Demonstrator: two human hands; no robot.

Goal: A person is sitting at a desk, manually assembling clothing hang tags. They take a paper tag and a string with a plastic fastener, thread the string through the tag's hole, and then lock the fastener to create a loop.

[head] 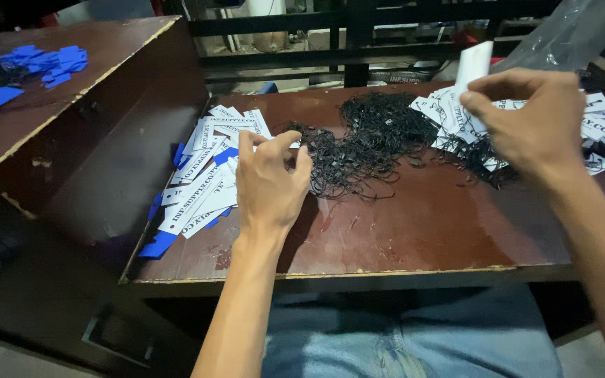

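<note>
Head view shows my left hand [269, 183] palm-down near the tabletop's [414, 231] middle, fingers [301, 162] curled and pinching into the black string tangle [358, 143]. My right hand [526, 122] hovers raised over the back right corner, fingers closed on a white paper tag [472, 64] held upright above the tag pile [600, 126].

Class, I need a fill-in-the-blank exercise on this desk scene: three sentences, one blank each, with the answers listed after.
1. The right hand holds up a single ____ tag.
2. The left hand reaches into the tangle of ____ strings in the middle of the brown table.
3. Beside the left hand lies a pile of white and ____ tags.

Missing words: white; black; blue
</note>
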